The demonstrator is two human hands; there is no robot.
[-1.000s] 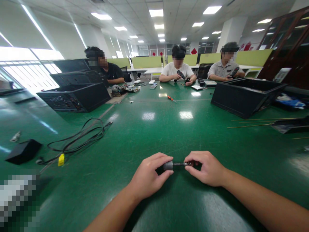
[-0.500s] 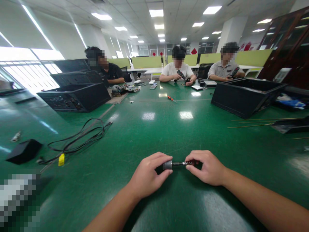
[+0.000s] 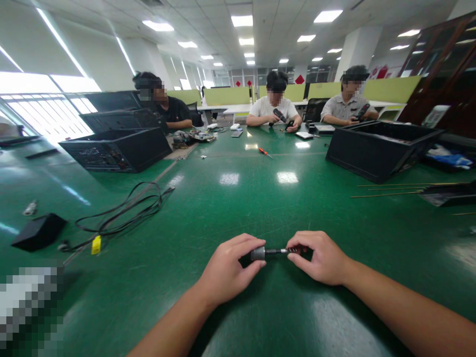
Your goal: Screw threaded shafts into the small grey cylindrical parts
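Observation:
My left hand (image 3: pixel 232 270) is closed around a grey and black cylinder (image 3: pixel 258 253), thumb below and fingers above. A thin dark shaft (image 3: pixel 273 251) with a silvery end sticks out of the cylinder to the right. At that end my right hand (image 3: pixel 322 258) pinches a small dark coil spring (image 3: pixel 293 251) between thumb and fingers. The spring lines up with the shaft; whether it encircles the shaft's tip is hidden by the fingers. Both hands are low over the green tabletop (image 3: pixel 223 208).
Black computer cases (image 3: pixel 119 148) stand at left, another open black case (image 3: pixel 379 148) at right. Coiled black cable (image 3: pixel 126 213) and a black block (image 3: pixel 39 232) lie left. An orange screwdriver (image 3: pixel 264 151) lies ahead. Thin rods (image 3: pixel 390 190) lie right. Three people sit across the table.
My right hand has shifted very slightly to the right with the spring, and a little more of the shaft's silvery end shows. My left hand stays in place on the cylinder.

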